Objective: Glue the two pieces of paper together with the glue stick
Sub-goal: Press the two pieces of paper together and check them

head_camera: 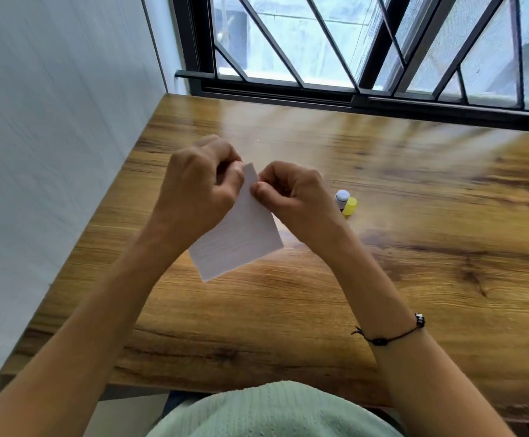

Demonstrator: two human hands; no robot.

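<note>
A white paper hangs tilted above the wooden table, held up by its top corner. My left hand pinches that corner from the left and my right hand pinches it from the right, thumbs nearly touching. I cannot tell whether it is one sheet or two lying together. The glue stick stands uncapped on the table just right of my right hand, with its yellow cap next to it.
A white wall runs along the table's left edge. A barred window closes off the far edge. My green top is at the near edge.
</note>
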